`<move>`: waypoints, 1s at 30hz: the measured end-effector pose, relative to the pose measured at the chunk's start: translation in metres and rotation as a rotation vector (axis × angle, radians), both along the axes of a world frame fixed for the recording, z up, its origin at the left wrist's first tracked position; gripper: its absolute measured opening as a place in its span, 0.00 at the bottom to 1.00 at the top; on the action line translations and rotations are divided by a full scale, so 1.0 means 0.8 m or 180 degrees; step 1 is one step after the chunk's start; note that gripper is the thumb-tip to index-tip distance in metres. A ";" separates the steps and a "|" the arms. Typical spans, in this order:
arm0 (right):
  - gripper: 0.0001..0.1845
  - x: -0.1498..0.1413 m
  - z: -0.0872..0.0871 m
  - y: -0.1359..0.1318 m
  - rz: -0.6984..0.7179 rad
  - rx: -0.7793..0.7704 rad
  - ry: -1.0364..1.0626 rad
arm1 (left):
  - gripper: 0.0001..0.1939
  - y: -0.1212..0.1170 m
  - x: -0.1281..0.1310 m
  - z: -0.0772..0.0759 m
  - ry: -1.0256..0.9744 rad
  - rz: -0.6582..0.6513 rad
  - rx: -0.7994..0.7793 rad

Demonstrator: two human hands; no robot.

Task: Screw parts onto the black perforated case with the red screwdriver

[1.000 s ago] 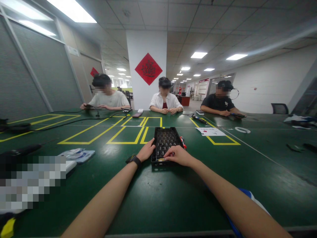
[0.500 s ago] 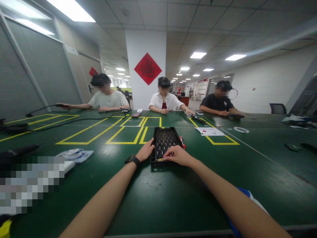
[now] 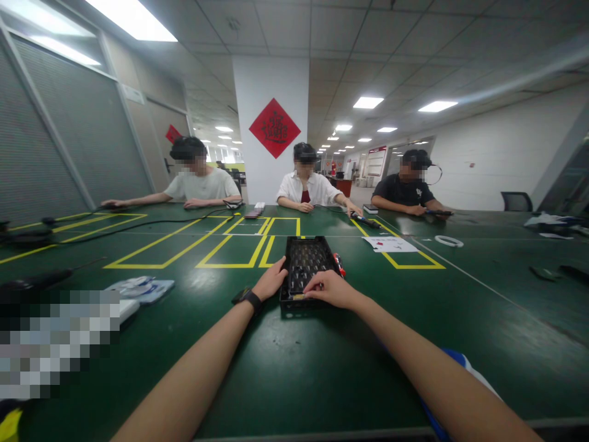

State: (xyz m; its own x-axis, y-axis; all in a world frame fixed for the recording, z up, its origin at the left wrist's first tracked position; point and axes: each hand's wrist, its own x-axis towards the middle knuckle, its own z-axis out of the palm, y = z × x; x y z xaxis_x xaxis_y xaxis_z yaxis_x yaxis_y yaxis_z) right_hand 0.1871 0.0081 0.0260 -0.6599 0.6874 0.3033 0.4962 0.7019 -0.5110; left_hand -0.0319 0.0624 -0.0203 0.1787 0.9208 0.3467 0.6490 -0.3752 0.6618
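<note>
A black rectangular case (image 3: 313,253) lies on the green table in front of me, with rows of small metal pieces standing in it that are too small to name. My left hand (image 3: 271,279) is closed on its left side wall, the wrist wearing a dark watch. Over the case's near right corner, my right hand (image 3: 330,287) has its fingers pinched together; what they hold, if anything, is hidden. Beside those fingertips lies a small yellowish piece (image 3: 299,296) at the near end of the case. A red object (image 3: 339,264) shows just past the case's right side.
Three people sit across the green table (image 3: 257,368), which carries yellow tape outlines. A white paper sheet (image 3: 391,244) and a white ring (image 3: 448,242) lie to the right. Leftward are a dark power tool (image 3: 34,283) and plastic packets (image 3: 142,288). A blue-and-white item (image 3: 455,356) is partly behind my right forearm.
My hands and the case look the same. The left person's hand has lowered to the table, and the dark object it held is now further left. The right person's dark item has shifted slightly.
</note>
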 end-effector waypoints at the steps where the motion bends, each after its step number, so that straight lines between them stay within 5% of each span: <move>1: 0.16 0.000 0.000 0.000 0.0006 0.0008 0.0014 | 0.30 0.000 0.000 0.000 -0.0002 -0.0003 0.0005; 30: 0.15 0.000 -0.004 0.004 0.0032 0.0010 0.0028 | 0.30 0.000 0.000 0.001 0.0009 0.0003 -0.0040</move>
